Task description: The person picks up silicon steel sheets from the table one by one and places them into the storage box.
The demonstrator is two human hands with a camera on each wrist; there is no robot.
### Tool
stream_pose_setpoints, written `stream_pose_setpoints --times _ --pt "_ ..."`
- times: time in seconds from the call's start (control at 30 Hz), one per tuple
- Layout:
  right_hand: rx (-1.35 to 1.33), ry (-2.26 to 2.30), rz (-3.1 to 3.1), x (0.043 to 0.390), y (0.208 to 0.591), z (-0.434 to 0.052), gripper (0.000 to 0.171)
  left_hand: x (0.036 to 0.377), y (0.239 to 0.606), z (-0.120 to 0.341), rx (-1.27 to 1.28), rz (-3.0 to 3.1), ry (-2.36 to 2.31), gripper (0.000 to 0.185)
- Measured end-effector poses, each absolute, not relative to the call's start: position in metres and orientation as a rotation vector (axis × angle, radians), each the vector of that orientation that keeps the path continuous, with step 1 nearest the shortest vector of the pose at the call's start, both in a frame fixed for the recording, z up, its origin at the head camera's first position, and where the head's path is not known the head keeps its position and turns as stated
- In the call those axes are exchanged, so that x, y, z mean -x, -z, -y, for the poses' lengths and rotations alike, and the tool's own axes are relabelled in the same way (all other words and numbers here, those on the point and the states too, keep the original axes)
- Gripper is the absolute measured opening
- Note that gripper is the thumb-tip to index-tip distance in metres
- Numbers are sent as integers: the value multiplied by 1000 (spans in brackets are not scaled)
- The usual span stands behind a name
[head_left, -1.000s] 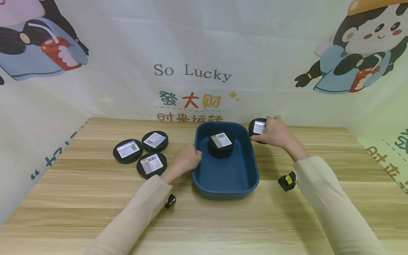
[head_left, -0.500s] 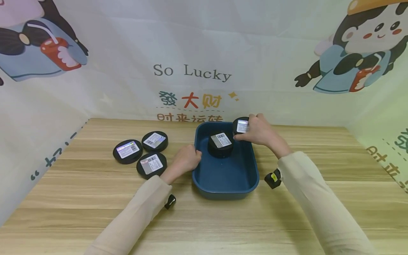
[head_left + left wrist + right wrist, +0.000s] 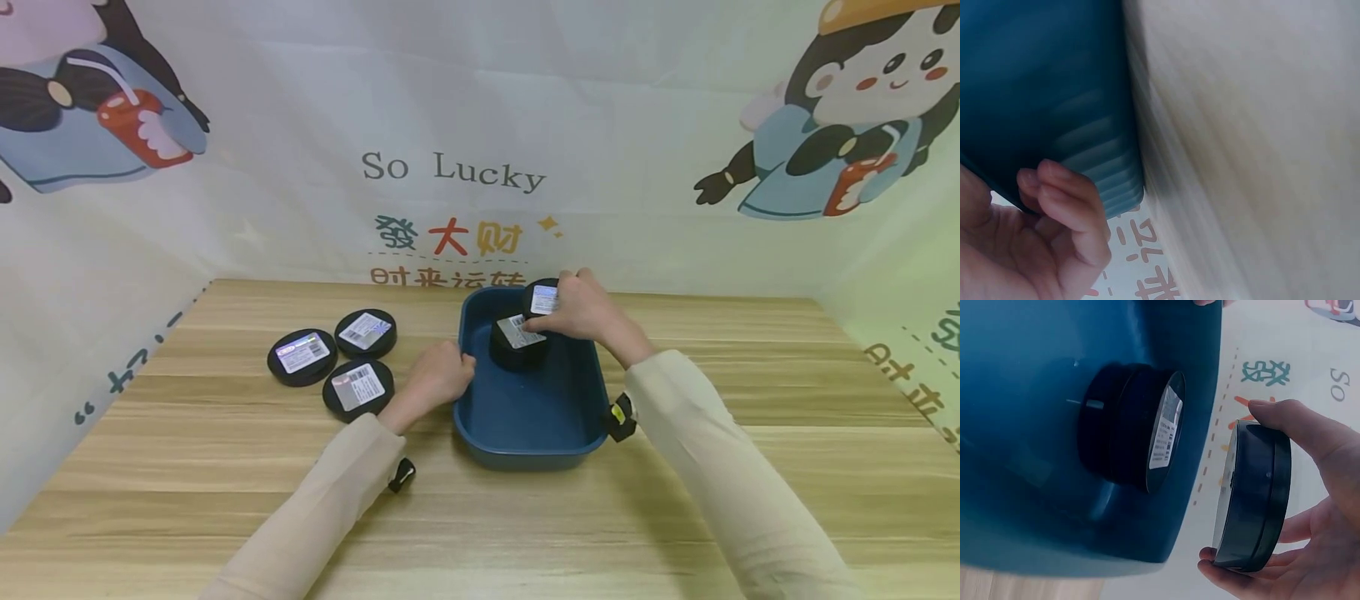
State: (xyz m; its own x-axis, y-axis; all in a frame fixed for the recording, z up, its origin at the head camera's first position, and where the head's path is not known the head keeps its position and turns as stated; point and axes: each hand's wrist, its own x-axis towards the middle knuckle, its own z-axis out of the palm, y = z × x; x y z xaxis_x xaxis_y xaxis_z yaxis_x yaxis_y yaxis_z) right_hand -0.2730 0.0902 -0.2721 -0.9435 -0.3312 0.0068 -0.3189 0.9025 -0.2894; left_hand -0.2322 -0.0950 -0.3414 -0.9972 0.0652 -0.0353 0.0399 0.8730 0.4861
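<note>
A blue rectangular basin (image 3: 525, 460) stands on the table. My left hand (image 3: 437, 373) pinches its left rim, with curled fingers (image 3: 1075, 215) at the wall in the left wrist view. My right hand (image 3: 592, 315) holds a round black case (image 3: 1254, 494) with a white label, thumb on one side and fingers on the other. That case hangs over the basin's far end, just above and behind a labelled black case stack (image 3: 1125, 425) inside. A groove runs round the stack; I cannot tell how many cases form it. A gap separates it from the held case in the right wrist view.
Three more round black cases with labels lie close together left of the basin: a left one (image 3: 302, 357), a back one (image 3: 365, 333) and a front one (image 3: 357, 389). A printed cloth (image 3: 457, 108) hangs behind the wooden table (image 3: 480, 533).
My right hand has carried the round black case leftward from beyond the basin's right rim to over its far end, near the stack. My left hand stays on the rim.
</note>
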Motion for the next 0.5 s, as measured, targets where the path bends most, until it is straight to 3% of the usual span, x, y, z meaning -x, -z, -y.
stream_pose_setpoints --times 0.5 --pt "564 400 -3041 280 281 -71 60 233 343 95 -95 -3010 -769 27"
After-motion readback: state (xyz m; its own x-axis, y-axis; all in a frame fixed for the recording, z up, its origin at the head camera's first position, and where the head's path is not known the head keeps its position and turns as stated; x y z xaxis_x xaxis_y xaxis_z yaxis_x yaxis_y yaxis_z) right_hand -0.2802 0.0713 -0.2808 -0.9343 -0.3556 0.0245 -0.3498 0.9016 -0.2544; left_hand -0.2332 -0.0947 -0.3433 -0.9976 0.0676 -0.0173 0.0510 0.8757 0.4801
